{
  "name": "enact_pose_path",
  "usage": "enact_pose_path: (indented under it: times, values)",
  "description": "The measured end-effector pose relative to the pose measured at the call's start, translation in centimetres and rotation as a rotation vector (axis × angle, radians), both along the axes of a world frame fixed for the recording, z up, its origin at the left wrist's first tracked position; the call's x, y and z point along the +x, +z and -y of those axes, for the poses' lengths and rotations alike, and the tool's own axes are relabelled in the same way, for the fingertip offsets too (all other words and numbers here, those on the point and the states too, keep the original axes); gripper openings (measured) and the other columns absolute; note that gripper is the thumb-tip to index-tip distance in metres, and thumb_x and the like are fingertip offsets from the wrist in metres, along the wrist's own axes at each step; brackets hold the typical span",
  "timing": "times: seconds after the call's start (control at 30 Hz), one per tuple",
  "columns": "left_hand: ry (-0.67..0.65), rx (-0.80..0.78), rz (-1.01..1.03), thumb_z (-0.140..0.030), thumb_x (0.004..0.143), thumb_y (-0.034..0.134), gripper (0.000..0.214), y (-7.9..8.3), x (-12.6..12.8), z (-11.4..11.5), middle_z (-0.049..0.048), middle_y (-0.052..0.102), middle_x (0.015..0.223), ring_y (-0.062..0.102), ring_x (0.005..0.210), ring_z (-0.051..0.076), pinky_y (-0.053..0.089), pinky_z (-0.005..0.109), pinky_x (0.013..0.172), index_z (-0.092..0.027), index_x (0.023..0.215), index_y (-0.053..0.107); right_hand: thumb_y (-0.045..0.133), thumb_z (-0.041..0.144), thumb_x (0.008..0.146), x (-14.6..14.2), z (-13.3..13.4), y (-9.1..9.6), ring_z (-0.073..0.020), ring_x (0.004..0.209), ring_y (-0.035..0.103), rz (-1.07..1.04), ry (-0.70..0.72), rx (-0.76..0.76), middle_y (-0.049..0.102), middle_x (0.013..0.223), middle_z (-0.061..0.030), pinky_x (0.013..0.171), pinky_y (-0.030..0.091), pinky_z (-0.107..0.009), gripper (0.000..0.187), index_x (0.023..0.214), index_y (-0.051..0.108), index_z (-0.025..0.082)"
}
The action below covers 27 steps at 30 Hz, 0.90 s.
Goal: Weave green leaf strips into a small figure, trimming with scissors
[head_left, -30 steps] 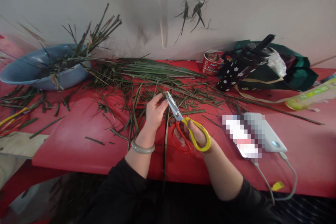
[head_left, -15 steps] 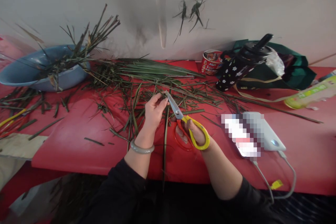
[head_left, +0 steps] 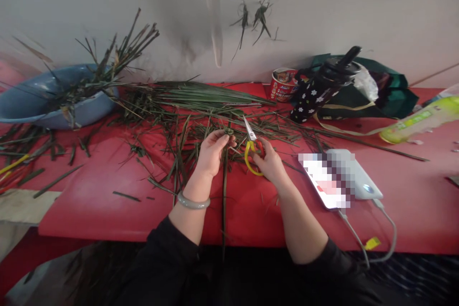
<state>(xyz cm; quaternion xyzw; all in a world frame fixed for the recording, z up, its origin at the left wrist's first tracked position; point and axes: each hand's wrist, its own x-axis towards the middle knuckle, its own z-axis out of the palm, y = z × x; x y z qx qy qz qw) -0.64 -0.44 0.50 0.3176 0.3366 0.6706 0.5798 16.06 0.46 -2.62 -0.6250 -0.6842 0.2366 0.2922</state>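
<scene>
My left hand [head_left: 214, 152], with a grey bangle on its wrist, pinches a small knotted piece of green leaf [head_left: 228, 131] between thumb and fingers. A long leaf strip [head_left: 224, 191] hangs from there down toward the table's front edge. Just to the right, my right hand [head_left: 268, 160] is closed on scissors [head_left: 252, 137] with one yellow and one red handle loop. Their blades look closed and point up and away, apart from the leaf piece. Cut leaf scraps [head_left: 201, 134] lie behind and around both hands.
Long green leaves [head_left: 201, 93] lie along the wall. A blue basin [head_left: 86, 114] with leaf stalks stands left. At right are a red paper cup [head_left: 279, 90], a black flowered tumbler [head_left: 315, 93], a green bag [head_left: 394, 76], a phone [head_left: 322, 181] and a cabled power bank [head_left: 358, 177].
The scissors have moved away from the left fingertips and been turned over in my right hand, the yellow loop now on the left. My left hand still pinches the leaf piece.
</scene>
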Motion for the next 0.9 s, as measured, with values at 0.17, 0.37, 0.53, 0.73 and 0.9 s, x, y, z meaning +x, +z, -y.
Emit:
enact_pose_path:
  times: [0.17, 0.37, 0.53, 0.73, 0.9]
  values:
    - [-0.026, -0.072, 0.035, -0.023, 0.059, 0.07, 0.021, -0.2, 0.8, 0.3, -0.003, 0.062, 0.069, 0.06, 0.064, 0.008, 0.042, 0.02, 0.058, -0.018, 0.077, 0.059, 0.05, 0.033, 0.074, -0.5, 0.1, -1.0, -0.0232, 0.1, 0.054, 0.192, 0.058, 0.024, 0.058, 0.108, -0.0147, 0.083, 0.042, -0.033, 0.059, 0.126, 0.036, 0.009]
    - [-0.083, -0.094, 0.068, -0.024, 0.06, 0.069, 0.021, -0.2, 1.7, 0.7, -0.0041, 0.06, 0.065, 0.055, 0.058, 0.005, 0.041, 0.018, 0.056, -0.018, 0.077, 0.059, 0.045, 0.038, 0.079, -0.4, 0.3, -1.0, -0.0238, 0.098, 0.055, 0.402, 0.064, 0.061, 0.058, 0.109, -0.0142, 0.082, 0.042, -0.032, 0.054, 0.124, 0.039, 0.009]
    - [-0.147, -0.104, 0.085, -0.022, 0.063, 0.067, 0.016, -0.4, 1.8, 0.7, -0.0033, 0.061, 0.066, 0.056, 0.058, 0.006, 0.042, 0.018, 0.056, -0.018, 0.077, 0.059, 0.041, 0.035, 0.082, 0.0, 0.3, -0.6, -0.0207, 0.097, 0.056, 0.462, 0.061, 0.031, 0.058, 0.112, -0.0111, 0.079, 0.043, -0.028, 0.045, 0.121, 0.043, 0.014]
    - [-0.149, -0.118, 0.096, -0.019, 0.064, 0.065, 0.015, -0.7, 1.7, 0.5, -0.003, 0.063, 0.07, 0.058, 0.064, 0.006, 0.043, 0.018, 0.059, -0.018, 0.077, 0.059, 0.038, 0.042, 0.083, 0.1, 0.5, 0.2, -0.0211, 0.097, 0.057, 0.485, 0.072, -0.051, 0.06, 0.11, -0.0094, 0.079, 0.042, -0.028, 0.046, 0.12, 0.046, 0.015]
    - [-0.132, -0.099, 0.054, -0.019, 0.065, 0.065, 0.012, -0.8, 1.8, 0.4, -0.0028, 0.064, 0.071, 0.059, 0.068, 0.006, 0.041, 0.016, 0.058, -0.018, 0.075, 0.059, 0.035, 0.049, 0.082, 0.1, 0.9, 1.2, -0.0249, 0.087, 0.061, 0.559, 0.07, -0.159, 0.065, 0.096, -0.0069, 0.068, 0.044, -0.032, 0.043, 0.116, 0.048, 0.025]
